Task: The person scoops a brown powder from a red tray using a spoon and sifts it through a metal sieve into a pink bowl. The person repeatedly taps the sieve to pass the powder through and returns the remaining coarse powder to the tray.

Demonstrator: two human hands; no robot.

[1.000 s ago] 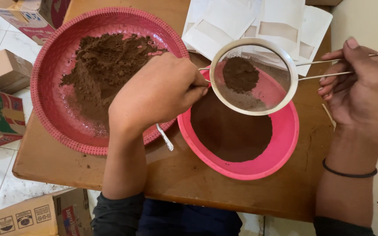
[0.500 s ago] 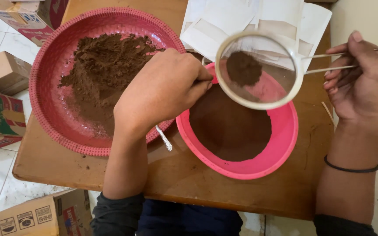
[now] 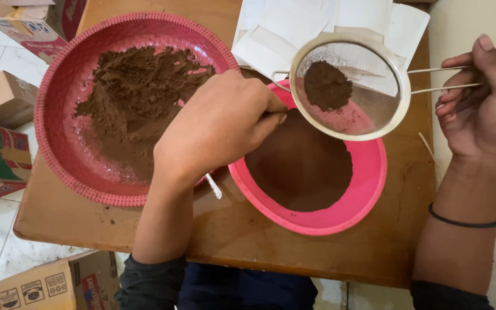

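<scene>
My left hand [image 3: 219, 129] is closed around a thin pale spoon [image 3: 213, 186]; only the handle end shows below the fist, between the two dishes. The fist rests over the near edge of the pink bowl [image 3: 317, 223], which holds sifted brown powder [image 3: 302, 169]. My right hand [image 3: 480, 103] grips the wire handle of a round mesh sieve [image 3: 374, 97]. The sieve hovers tilted above the bowl's far rim, with a lump of brown powder [image 3: 326, 85] inside. To the left, a wide red tray [image 3: 50, 132] carries a heap of coarser brown powder [image 3: 136, 97].
Both dishes stand on a small wooden table [image 3: 259, 252]. White paper bags [image 3: 294, 28] lie at its far edge, behind the sieve. Cardboard boxes [image 3: 1, 97] stand on the tiled floor to the left, and another box [image 3: 35, 287] sits at bottom left.
The sieve has shifted slightly right and farther from me, toward the bowl's far rim. My right hand moved with it. The left fist has stayed in place.
</scene>
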